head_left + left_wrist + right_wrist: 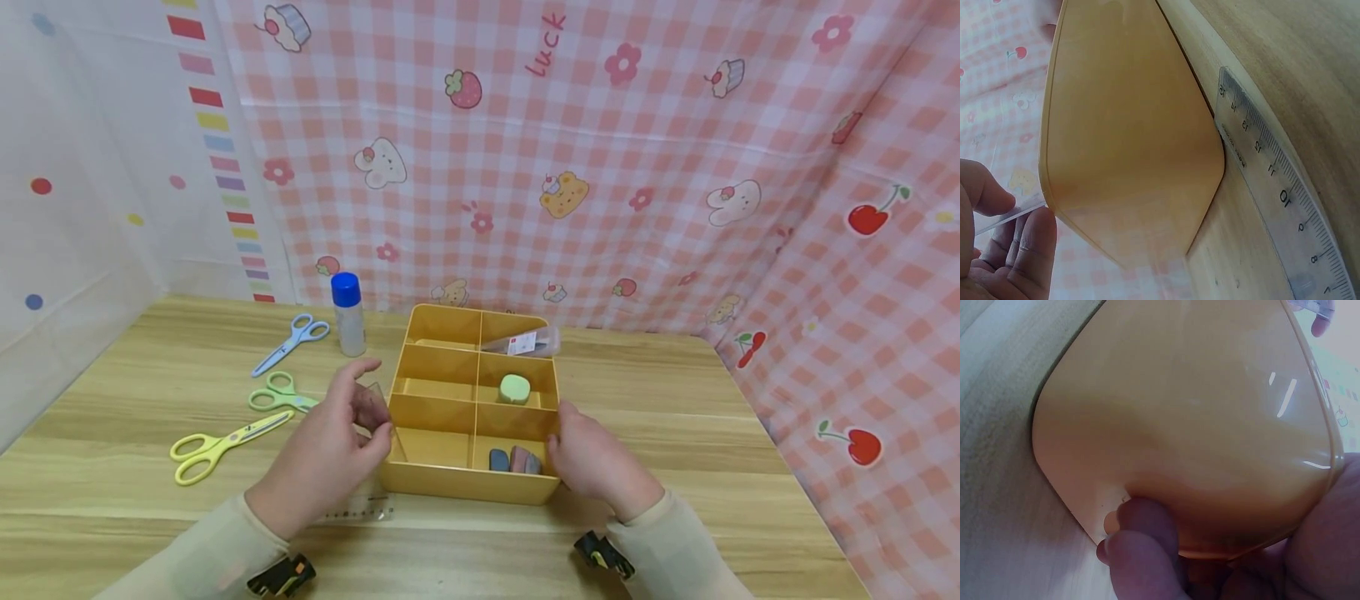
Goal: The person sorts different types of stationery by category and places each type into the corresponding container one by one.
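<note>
A yellow six-compartment organizer box (450,483) stands on the wooden table. At its left rim, my left hand (337,442) pinches a thin, clear plastic piece (397,442) with straight edges, which dips into the front left compartment. In the left wrist view this clear piece (1007,219) is seen almost edge-on, so its full shape is hidden. My right hand (596,454) grips the box's front right side, with fingers (1144,562) curled against the outer wall (1179,425). A clear ruler (1272,181) lies flat on the table along the box's front left.
Small grey and pink blocks (517,461), a pale green rounded item (514,389) and a labelled clear packet (525,342) occupy the right compartments. Yellow scissors (225,442), green scissors (281,392), blue scissors (292,342) and a blue-capped bottle (348,317) are at left.
</note>
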`<state>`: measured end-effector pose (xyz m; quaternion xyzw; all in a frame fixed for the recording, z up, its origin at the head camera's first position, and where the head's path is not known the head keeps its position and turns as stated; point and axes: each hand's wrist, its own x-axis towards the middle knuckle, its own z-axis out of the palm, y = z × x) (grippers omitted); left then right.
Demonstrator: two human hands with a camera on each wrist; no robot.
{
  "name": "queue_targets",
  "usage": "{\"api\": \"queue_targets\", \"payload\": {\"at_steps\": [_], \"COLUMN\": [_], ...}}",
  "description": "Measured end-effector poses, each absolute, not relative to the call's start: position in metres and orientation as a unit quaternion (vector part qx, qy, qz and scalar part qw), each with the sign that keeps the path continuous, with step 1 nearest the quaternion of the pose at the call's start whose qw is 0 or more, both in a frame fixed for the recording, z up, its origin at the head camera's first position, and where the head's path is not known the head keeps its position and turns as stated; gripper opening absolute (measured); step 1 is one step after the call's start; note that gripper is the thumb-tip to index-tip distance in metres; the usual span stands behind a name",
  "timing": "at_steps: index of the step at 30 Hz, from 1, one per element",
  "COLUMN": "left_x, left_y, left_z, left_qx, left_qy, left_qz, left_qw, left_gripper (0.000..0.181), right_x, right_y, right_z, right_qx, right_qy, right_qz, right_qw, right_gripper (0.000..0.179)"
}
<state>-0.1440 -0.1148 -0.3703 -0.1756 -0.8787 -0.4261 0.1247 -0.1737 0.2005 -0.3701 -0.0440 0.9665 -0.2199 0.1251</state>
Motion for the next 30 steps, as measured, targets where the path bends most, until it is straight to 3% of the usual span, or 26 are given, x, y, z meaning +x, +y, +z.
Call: {"api": "queue_targets", "payload": {"at_steps": [6,18,30], "left_x": [-0.1444,-0.1431,-0.1448], "left_y": [-0.1145,-0.1145,-0.1151], "left_z": [-0.3714,-0.3692,-0.3688], "left_qx": [-0.177,-0.145,-0.11], "left_qy": [-0.88,-0.897,-0.91], "left_qz": [-0.419,-0.404,-0.389], "left_qw": [0.137,0.106,0.093], "left_gripper": [0.077,0.047,0.04], "right_x": [-0.1741,-0.1741,-0.1743], "right_y": [0.2009,0.2002,0.2005], "right_z": [-0.3707,-0.368,-0.3689], "right_qx": [-0.043,-0.039,-0.047], "right_qy": [0.967,0.966,0.971], "right_qz": [-0.217,-0.219,-0.203], "right_qw": [0.125,0.128,0.118], "right_gripper": [0.045,0.046,0.043]}}
